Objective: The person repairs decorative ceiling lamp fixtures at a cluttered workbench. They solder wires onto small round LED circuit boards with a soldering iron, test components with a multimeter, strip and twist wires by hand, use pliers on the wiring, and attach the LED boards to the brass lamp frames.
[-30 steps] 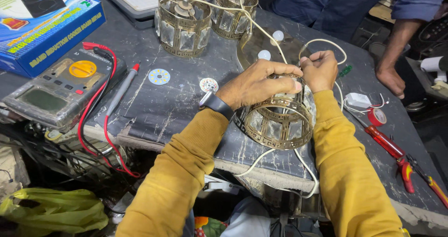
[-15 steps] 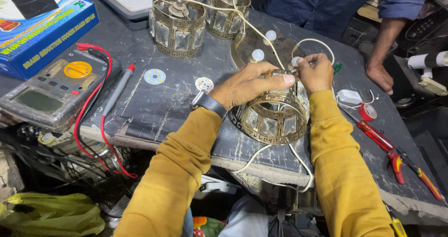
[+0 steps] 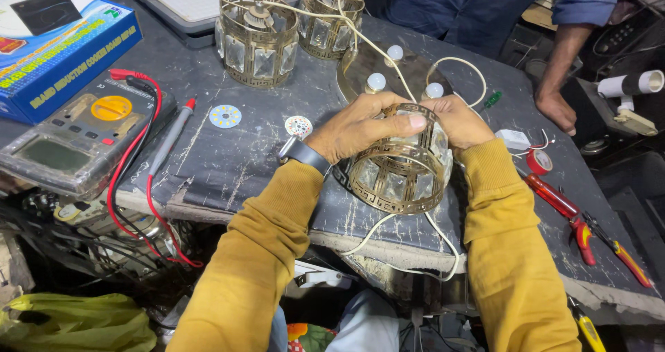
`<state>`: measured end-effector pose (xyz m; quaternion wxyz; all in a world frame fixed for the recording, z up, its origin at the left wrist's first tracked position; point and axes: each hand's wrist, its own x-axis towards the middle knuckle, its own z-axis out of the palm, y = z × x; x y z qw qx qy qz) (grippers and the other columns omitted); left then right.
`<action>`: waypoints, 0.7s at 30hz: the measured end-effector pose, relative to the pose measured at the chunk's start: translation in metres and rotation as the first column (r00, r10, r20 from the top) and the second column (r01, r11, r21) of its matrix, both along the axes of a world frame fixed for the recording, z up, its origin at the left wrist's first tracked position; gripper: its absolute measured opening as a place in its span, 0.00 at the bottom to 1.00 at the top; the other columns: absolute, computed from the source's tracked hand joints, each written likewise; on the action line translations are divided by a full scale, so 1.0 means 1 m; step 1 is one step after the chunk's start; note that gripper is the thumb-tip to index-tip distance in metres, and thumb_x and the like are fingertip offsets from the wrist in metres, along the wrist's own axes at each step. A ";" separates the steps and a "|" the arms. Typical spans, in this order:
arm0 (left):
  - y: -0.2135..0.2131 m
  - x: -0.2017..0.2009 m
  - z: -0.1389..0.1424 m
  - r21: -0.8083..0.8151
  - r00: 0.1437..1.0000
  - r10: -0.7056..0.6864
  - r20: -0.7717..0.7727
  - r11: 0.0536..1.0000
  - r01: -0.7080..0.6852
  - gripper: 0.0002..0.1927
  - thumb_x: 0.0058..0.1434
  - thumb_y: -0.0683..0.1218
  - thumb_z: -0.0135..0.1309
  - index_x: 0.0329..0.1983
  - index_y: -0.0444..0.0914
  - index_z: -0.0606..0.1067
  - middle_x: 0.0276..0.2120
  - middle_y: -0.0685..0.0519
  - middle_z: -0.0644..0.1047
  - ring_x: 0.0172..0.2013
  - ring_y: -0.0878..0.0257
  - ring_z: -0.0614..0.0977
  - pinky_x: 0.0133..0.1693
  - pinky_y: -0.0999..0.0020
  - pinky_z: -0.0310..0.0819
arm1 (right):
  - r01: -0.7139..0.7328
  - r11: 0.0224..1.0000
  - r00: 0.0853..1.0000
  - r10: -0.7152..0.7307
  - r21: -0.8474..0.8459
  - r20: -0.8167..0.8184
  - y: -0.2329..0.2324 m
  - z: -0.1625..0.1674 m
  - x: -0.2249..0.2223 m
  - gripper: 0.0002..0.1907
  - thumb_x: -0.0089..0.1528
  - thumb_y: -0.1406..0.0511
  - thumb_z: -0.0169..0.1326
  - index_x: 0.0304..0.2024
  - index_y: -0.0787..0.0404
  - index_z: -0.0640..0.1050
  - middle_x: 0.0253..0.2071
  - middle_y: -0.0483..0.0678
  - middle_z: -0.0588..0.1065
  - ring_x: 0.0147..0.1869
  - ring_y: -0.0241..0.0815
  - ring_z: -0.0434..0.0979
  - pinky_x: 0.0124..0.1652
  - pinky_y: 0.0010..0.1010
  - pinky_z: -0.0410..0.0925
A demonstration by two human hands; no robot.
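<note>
- the brass lamp shade (image 3: 398,175) is held tilted at the near edge of the dark worktable (image 3: 208,165), its round opening turned toward the wearer and its short axis running away and upward.
- the left hand (image 3: 360,127) is laid over the shade's upper rim from the left, fingers curled across the top; a grip on the rim is shown.
- the right hand (image 3: 460,122) is pressed against the shade's far right side, closed around it; its fingertips are hidden behind the shade.
- both hands are in contact, the left being more over the top.
- a white cable (image 3: 415,251) is seen hanging from under the shade over the table edge.
- inside the shade, glass panels are seen; whether a bulb sits within cannot be told.
- two more brass shades (image 3: 256,37) stand upright farther back, one with a fitting inside.
- three small white bulbs (image 3: 376,82) sit on a round brass plate (image 3: 409,68) just beyond the hands.
</note>
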<state>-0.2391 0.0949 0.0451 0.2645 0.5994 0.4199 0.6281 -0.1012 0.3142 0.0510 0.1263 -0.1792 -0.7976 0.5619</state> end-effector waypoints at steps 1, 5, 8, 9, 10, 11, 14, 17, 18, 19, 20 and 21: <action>-0.003 0.001 0.002 -0.011 0.998 -0.048 0.050 0.999 0.048 0.29 0.59 0.60 0.60 0.51 0.32 0.78 0.38 0.53 0.81 0.40 0.69 0.80 0.43 0.73 0.74 | 0.003 1.000 1.000 -0.002 0.012 -0.020 -0.002 0.002 0.003 0.11 0.62 0.67 0.60 0.45 0.69 0.83 0.36 0.46 0.82 0.33 0.32 0.78 0.34 0.24 0.72; -0.018 0.004 0.014 -0.066 0.988 -0.139 0.068 0.987 0.143 0.25 0.58 0.54 0.62 0.50 0.31 0.77 0.38 0.52 0.80 0.40 0.67 0.80 0.42 0.72 0.74 | 0.028 0.999 0.983 -0.030 -0.016 -0.182 -0.014 0.016 0.017 0.08 0.63 0.70 0.62 0.43 0.70 0.81 0.37 0.47 0.81 0.35 0.31 0.79 0.37 0.22 0.73; -0.025 0.005 0.023 -0.032 0.975 -0.220 -0.001 0.975 0.220 0.23 0.59 0.51 0.62 0.50 0.31 0.76 0.40 0.53 0.80 0.41 0.69 0.79 0.46 0.73 0.73 | 0.018 0.997 0.957 -0.039 -0.073 -0.288 -0.020 0.033 0.025 0.10 0.64 0.70 0.61 0.46 0.69 0.80 0.37 0.50 0.81 0.32 0.31 0.77 0.34 0.21 0.71; -0.026 0.006 0.025 -0.057 0.979 -0.203 0.027 0.977 0.205 0.22 0.60 0.52 0.61 0.50 0.31 0.77 0.40 0.54 0.80 0.41 0.69 0.78 0.45 0.74 0.72 | 0.013 0.995 0.953 -0.043 -0.101 -0.299 -0.022 0.037 0.027 0.10 0.64 0.69 0.61 0.47 0.69 0.80 0.37 0.51 0.82 0.30 0.31 0.76 0.32 0.21 0.70; -0.027 0.006 0.028 -0.082 0.982 -0.183 0.050 0.979 0.187 0.21 0.62 0.53 0.60 0.49 0.31 0.78 0.39 0.54 0.80 0.41 0.70 0.78 0.45 0.74 0.71 | 0.021 0.994 0.946 -0.056 -0.111 -0.320 -0.022 0.041 0.030 0.11 0.65 0.69 0.60 0.48 0.69 0.79 0.38 0.52 0.82 0.30 0.31 0.77 0.31 0.20 0.69; -0.028 0.007 0.030 -0.109 0.984 -0.161 0.072 0.980 0.168 0.21 0.63 0.53 0.59 0.49 0.32 0.78 0.39 0.55 0.80 0.40 0.70 0.77 0.44 0.74 0.71 | 0.029 0.992 0.938 -0.070 -0.123 -0.340 -0.022 0.045 0.032 0.11 0.66 0.69 0.60 0.48 0.69 0.78 0.39 0.52 0.82 0.30 0.31 0.77 0.30 0.20 0.69; -0.029 0.010 0.033 -0.179 0.975 -0.048 0.215 0.980 0.088 0.23 0.68 0.58 0.55 0.44 0.30 0.78 0.36 0.53 0.79 0.37 0.69 0.76 0.40 0.72 0.69 | 0.094 0.975 0.937 -0.156 -0.202 -0.314 -0.015 0.052 0.045 0.12 0.65 0.68 0.57 0.49 0.67 0.78 0.39 0.51 0.83 0.29 0.31 0.78 0.28 0.20 0.69; -0.027 0.010 0.035 -0.217 1.000 -0.009 0.002 0.976 0.009 0.21 0.61 0.54 0.61 0.44 0.32 0.78 0.35 0.53 0.78 0.35 0.68 0.76 0.36 0.70 0.69 | 0.189 0.949 0.925 -0.258 -0.253 -0.278 0.001 0.055 0.061 0.11 0.64 0.68 0.55 0.49 0.64 0.79 0.40 0.49 0.83 0.28 0.31 0.79 0.26 0.19 0.69; -0.026 0.010 0.036 -0.230 1.000 0.012 0.003 0.973 -0.011 0.21 0.59 0.53 0.62 0.45 0.32 0.77 0.36 0.54 0.79 0.37 0.68 0.77 0.39 0.71 0.71 | 0.219 0.940 0.917 -0.290 -0.262 -0.274 0.008 0.054 0.066 0.11 0.64 0.68 0.54 0.49 0.63 0.79 0.40 0.49 0.84 0.28 0.31 0.80 0.25 0.19 0.69; -0.026 0.010 0.035 -0.244 0.999 0.035 0.005 0.969 -0.033 0.22 0.57 0.52 0.63 0.47 0.33 0.76 0.38 0.55 0.80 0.39 0.69 0.78 0.42 0.72 0.72 | 0.319 0.926 0.886 -0.368 -0.204 -0.281 0.016 0.052 0.069 0.11 0.65 0.68 0.54 0.49 0.64 0.79 0.39 0.50 0.83 0.27 0.32 0.79 0.25 0.20 0.68; -0.025 0.011 0.035 -0.258 0.998 0.060 0.007 0.965 -0.056 0.23 0.55 0.52 0.63 0.48 0.34 0.76 0.39 0.55 0.81 0.41 0.70 0.80 0.45 0.73 0.74 | 0.416 0.898 0.850 -0.440 -0.145 -0.291 0.023 0.050 0.072 0.11 0.65 0.68 0.54 0.49 0.66 0.79 0.38 0.51 0.83 0.27 0.32 0.78 0.24 0.20 0.68; -0.024 0.010 0.036 -0.284 0.997 0.076 0.004 0.956 -0.072 0.23 0.55 0.51 0.64 0.49 0.32 0.76 0.40 0.54 0.81 0.41 0.68 0.80 0.45 0.72 0.74 | 0.507 0.858 0.806 -0.508 -0.087 -0.303 0.031 0.046 0.074 0.11 0.66 0.68 0.54 0.49 0.67 0.79 0.37 0.52 0.82 0.26 0.33 0.78 0.24 0.21 0.68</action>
